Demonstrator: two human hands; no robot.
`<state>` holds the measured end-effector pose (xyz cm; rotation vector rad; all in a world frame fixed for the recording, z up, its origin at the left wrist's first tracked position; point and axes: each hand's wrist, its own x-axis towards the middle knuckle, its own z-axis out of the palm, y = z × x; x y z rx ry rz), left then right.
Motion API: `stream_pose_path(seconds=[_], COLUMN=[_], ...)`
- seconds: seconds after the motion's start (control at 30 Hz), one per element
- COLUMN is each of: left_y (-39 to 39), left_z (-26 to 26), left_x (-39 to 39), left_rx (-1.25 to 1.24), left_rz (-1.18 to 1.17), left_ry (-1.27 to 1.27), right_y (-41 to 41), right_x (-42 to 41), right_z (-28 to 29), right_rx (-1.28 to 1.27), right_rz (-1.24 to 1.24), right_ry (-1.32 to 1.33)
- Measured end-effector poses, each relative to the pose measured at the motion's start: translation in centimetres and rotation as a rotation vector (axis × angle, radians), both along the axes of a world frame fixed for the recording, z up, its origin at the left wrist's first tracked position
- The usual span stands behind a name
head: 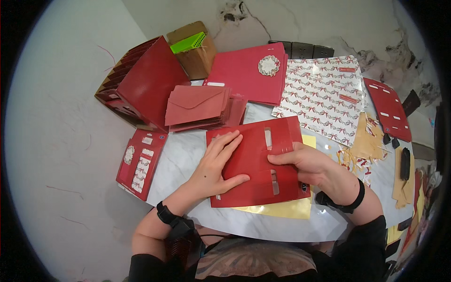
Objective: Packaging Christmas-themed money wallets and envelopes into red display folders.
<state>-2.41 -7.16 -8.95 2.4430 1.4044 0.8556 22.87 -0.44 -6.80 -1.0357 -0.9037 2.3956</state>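
A red printed cardboard sleeve with cut-out windows lies in front of me. My left hand rests on its left part, fingers spread and thumb apart. At the right side, my right hand grips the sleeve's edge, thumb on top and the other fingers hidden beneath. A yellow sheet shows from under the sleeve. Just beyond it sits a stack of dusty-red envelopes. Behind those, a pile of larger red card folders has a wreath label on top.
Left stand a tall red cardboard box with slots and a packaged red set. A brown carton holds a green basket. Right are bow-patterned sheets, a red card blank, yellow ties and a black tool.
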Motion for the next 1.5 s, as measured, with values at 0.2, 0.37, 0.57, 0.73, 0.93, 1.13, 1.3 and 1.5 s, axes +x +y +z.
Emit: stream_pose_path(seconds=[0.2,0.37,0.57,0.73,0.93,1.13,1.3,1.5], left_y=[0.7,1.0,0.9,1.3,0.9,0.4,-0.1,-0.6], left_z=[-1.8,-2.9,-3.3,-3.7,-2.8,-2.0,-1.7,-1.8], left_x=[-0.3,0.1,-0.4,-0.3,-0.9,-2.0,-1.9,-1.3], left_rx=[-0.033,-0.026,-0.07,-0.058,-0.141,-0.244,-0.251,-0.247], left_rz=[-0.054,-0.042,-0.008,-0.033,-0.017,-0.041,-0.071,0.013], left_ry=[-0.003,-0.026,0.007,-0.018,0.014,0.025,0.113,0.133], right_y=[0.3,0.7,0.5,-1.3,0.0,0.1,0.1,0.3], right_x=[0.3,1.0,0.6,-2.6,-2.4,-2.4,-2.5,-2.5], right_z=[-0.8,-0.9,1.0,-2.0,-3.4,-4.0,-3.4,-3.3], right_rx=[0.057,0.461,1.712,1.847,1.848,1.615,1.612,1.711], right_rz=[0.006,0.056,0.089,0.27,0.335,0.419,0.589,0.61], right_ry=[0.004,-0.269,-0.576,-0.548,-0.589,-0.578,-0.65,-0.634])
